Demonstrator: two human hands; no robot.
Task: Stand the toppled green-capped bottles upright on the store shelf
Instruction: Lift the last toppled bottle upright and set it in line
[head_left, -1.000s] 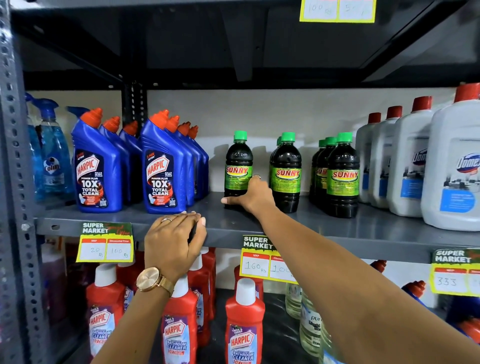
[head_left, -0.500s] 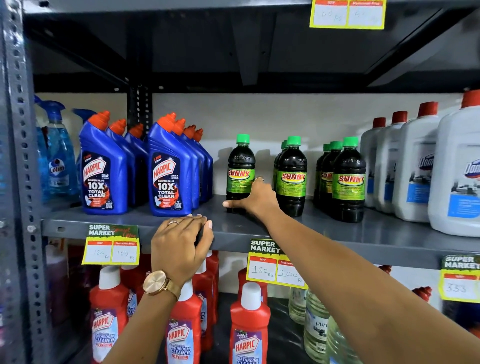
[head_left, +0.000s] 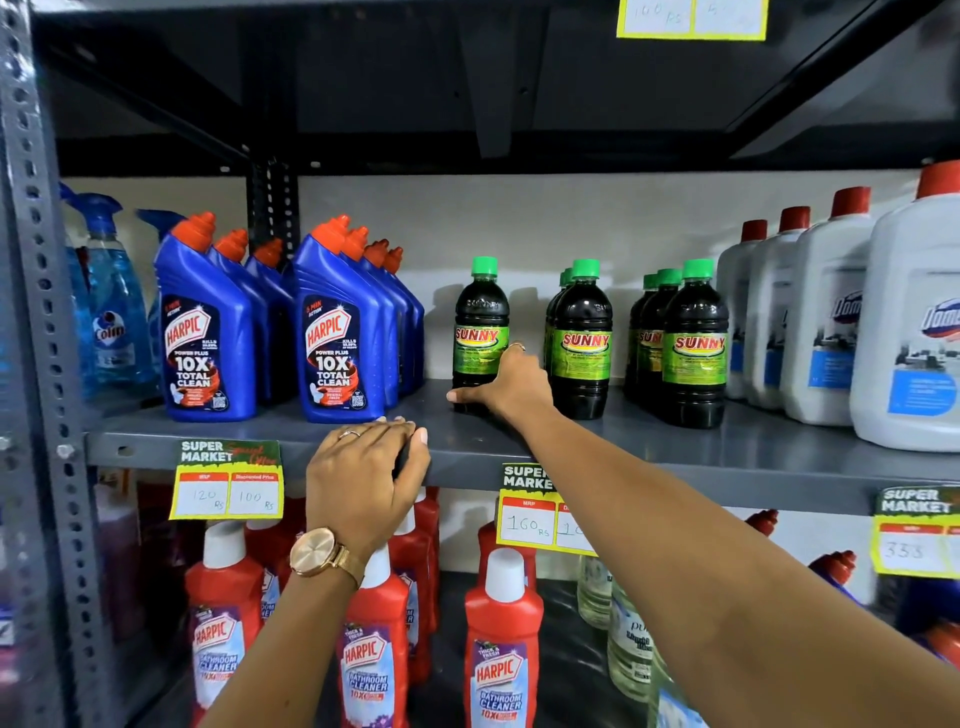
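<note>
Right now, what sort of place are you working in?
Most likely a supermarket cleaning-products aisle: a metal shelf carries "Super Market" price tags, with rows of Harpic bottles and green-capped Sunny bottles.

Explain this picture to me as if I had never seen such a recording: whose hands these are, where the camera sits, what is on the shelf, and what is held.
There is no machine here. A camera worn on a person's head looks forward and down at their two bare hands. The grey shelf carries blue cleaner bottles, dark green-capped bottles, all upright, and white jugs. The right hand grips the base of the leftmost green-capped bottle. The left hand, with a watch on the wrist, rests on the shelf's front edge; something dark shows under its fingers, but I cannot tell what.
</note>
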